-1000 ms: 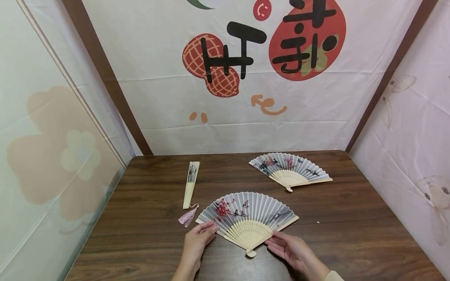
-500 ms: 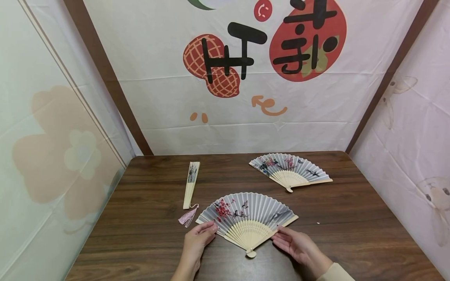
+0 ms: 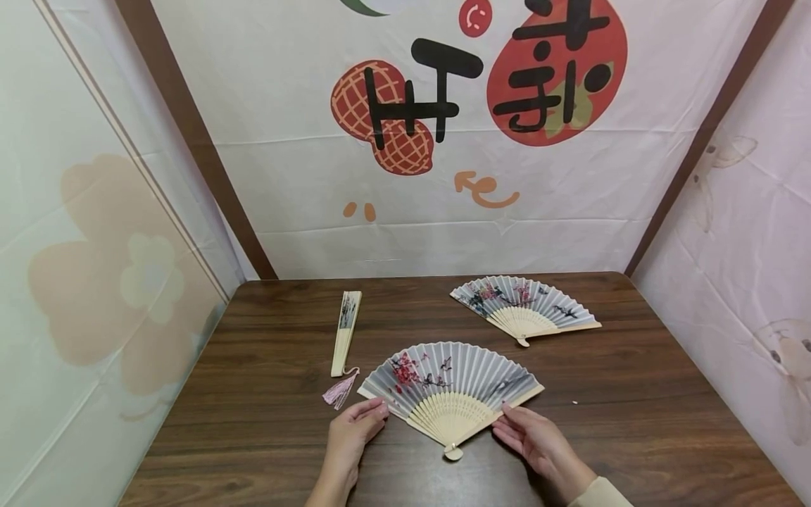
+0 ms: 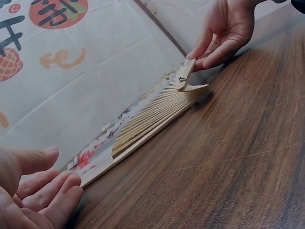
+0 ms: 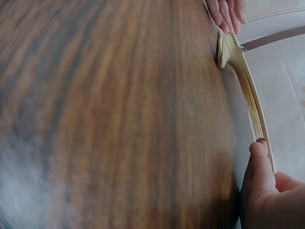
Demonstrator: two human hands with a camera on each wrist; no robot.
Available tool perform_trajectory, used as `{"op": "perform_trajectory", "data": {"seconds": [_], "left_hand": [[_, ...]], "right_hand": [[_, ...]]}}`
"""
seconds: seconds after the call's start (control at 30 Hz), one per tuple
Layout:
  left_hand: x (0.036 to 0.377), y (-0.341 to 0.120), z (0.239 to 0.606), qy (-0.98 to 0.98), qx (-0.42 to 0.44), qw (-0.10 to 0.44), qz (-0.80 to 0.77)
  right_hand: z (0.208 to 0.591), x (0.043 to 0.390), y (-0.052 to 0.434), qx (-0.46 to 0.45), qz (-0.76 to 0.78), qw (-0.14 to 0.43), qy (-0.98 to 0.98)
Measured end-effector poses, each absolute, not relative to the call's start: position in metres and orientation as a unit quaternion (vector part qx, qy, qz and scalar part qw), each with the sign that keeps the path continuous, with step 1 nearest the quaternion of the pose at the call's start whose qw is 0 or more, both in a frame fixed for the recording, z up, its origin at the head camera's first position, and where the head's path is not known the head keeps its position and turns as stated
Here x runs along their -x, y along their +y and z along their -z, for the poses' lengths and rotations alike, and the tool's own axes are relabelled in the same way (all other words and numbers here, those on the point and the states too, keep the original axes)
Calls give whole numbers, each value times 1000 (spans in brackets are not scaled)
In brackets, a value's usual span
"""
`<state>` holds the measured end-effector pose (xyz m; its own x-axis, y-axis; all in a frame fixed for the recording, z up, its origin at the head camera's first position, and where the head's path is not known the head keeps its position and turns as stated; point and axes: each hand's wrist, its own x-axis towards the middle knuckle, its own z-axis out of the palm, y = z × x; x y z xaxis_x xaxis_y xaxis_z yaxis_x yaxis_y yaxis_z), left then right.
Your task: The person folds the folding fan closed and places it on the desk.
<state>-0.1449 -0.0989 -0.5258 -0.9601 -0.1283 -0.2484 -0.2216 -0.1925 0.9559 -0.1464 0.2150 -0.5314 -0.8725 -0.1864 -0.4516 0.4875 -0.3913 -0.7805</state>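
An open paper fan (image 3: 453, 384) with red blossoms and bamboo ribs lies flat on the dark wooden table (image 3: 633, 401), close in front of me. My left hand (image 3: 370, 414) touches the fan's left outer rib with loosely bent fingers; in the left wrist view the hand (image 4: 45, 183) sits at that end of the fan (image 4: 143, 121). My right hand (image 3: 514, 421) rests its fingertips against the right outer rib, fingers nearly straight. The right wrist view shows my thumb (image 5: 259, 160) against the fan's edge (image 5: 248, 76).
A second open fan (image 3: 524, 307) lies at the back right of the table. A folded fan (image 3: 345, 331) with a pink tassel (image 3: 338, 389) lies at the left. Cloth walls printed with cartoon pictures enclose the table on three sides.
The near fan has shifted slightly away from me, its right end swinging up a little. My right hand moved along the right rib toward its outer end; my left hand stayed put.
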Motion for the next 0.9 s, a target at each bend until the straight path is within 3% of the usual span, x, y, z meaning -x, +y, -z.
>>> {"op": "perform_trajectory", "data": {"seconds": [0.9], "left_hand": [[148, -101, 526, 610, 149, 25, -778]], "right_hand": [[527, 143, 217, -130, 841, 202, 485]]}}
